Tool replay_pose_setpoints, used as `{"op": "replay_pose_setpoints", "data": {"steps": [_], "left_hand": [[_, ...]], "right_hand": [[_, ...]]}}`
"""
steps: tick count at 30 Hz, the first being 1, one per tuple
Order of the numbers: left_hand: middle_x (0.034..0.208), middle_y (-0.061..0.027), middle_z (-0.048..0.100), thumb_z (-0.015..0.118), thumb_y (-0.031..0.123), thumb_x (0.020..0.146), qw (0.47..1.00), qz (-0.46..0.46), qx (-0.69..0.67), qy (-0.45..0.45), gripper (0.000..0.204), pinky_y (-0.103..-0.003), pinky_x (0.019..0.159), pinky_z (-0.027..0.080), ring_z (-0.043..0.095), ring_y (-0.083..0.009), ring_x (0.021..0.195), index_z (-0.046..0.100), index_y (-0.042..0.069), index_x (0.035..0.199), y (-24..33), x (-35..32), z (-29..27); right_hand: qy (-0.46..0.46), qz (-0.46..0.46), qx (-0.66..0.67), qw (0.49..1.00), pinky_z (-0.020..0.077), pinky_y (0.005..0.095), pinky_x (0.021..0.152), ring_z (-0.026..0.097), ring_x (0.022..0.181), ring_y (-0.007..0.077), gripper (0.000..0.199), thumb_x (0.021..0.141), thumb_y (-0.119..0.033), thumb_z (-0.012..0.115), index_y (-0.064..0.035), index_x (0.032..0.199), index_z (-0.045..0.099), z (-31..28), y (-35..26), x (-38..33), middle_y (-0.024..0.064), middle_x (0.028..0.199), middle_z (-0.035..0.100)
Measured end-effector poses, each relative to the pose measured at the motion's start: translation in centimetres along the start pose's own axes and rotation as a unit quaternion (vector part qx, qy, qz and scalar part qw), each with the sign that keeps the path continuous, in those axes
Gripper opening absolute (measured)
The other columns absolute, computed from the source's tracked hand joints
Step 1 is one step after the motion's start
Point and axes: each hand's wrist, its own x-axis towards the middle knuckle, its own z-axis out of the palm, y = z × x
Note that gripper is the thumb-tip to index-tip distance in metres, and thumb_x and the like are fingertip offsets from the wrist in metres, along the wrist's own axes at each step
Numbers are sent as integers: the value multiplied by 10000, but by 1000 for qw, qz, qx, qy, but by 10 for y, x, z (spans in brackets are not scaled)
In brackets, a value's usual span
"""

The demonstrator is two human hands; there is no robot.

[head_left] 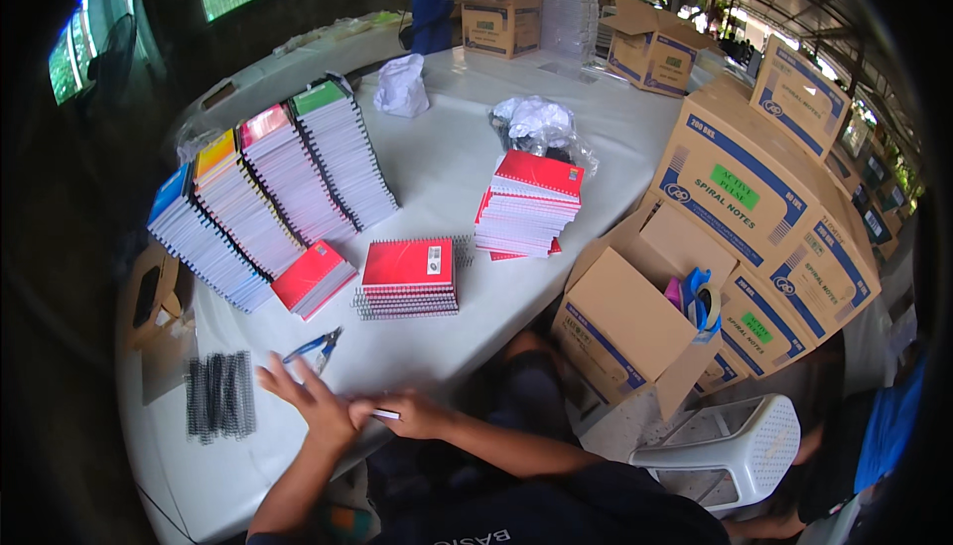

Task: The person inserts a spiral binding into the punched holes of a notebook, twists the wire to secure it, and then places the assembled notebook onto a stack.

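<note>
At the table's near edge my left hand (310, 401) is raised with its fingers spread, and its wrist side meets my right hand (417, 416). The right fingers are closed around a small, thin piece with a white edge (385, 413), mostly hidden by the hand. Just beyond the left fingertips lie pliers with blue handles (316, 346). Farther on is a stack of red spiral notebooks (409, 265), wire coils sticking out at its sides. Left of it leans a smaller red notebook stack (314, 279). A bundle of black spiral coils (220, 396) lies to the left of my hands.
Tall notebook rows (268, 188) with blue, yellow, red and green covers stand at the left. Another red stack (531, 203) sits near crumpled plastic (541, 126). An open carton (625, 312) holding tape rolls, stacked cartons (745, 188) and a white stool (730, 446) are at the right.
</note>
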Motion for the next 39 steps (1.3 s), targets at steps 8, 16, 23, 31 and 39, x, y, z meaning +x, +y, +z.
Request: {"op": "replay_pose_setpoints", "data": {"steps": [8, 16, 23, 31, 39], "left_hand": [[1316, -360, 261, 421, 714, 735, 995, 97, 26, 5, 987, -685, 959, 88, 175, -576, 1222, 285, -68, 1321, 28, 15, -4], [1247, -103, 457, 545, 394, 816, 971, 84, -80, -208, 572, -514, 1017, 172, 372, -305, 1216, 430, 82, 1281, 40, 12, -25], [975, -13, 569, 652, 168, 755, 929, 76, -192, -307, 202, -361, 829, 316, 498, -209, 938, 627, 126, 951, 30, 65, -38], [885, -44, 542, 602, 192, 811, 911, 82, -197, -353, 123, -340, 786, 334, 480, -232, 857, 614, 104, 896, 28, 83, -30], [878, -60, 551, 655, 228, 769, 900, 129, -226, -348, 180, -359, 751, 359, 509, -236, 867, 628, 103, 895, 27, 90, -13]], "right_hand": [[43, 29, 15, 999, 473, 347, 795, 614, 968, 266, 309, 801, -64, 575, -45, 1110, 577, 0, 3, 5, 171, 991, 632], [29, 78, 143, 986, 485, 302, 649, 603, 743, 133, 212, 760, -23, 579, 19, 967, 594, -10, 21, 11, 133, 817, 651], [10, 135, 163, 977, 468, 272, 696, 566, 769, 93, 168, 779, -25, 608, -2, 945, 618, -15, 6, 22, 63, 799, 642], [14, 135, 185, 973, 460, 270, 714, 548, 794, 82, 145, 827, -85, 615, -8, 950, 607, -15, 11, 24, 50, 844, 638], [54, 107, 141, 983, 469, 301, 753, 592, 860, 141, 212, 812, -104, 628, -56, 1013, 581, -15, 18, 26, 80, 887, 641]]}}
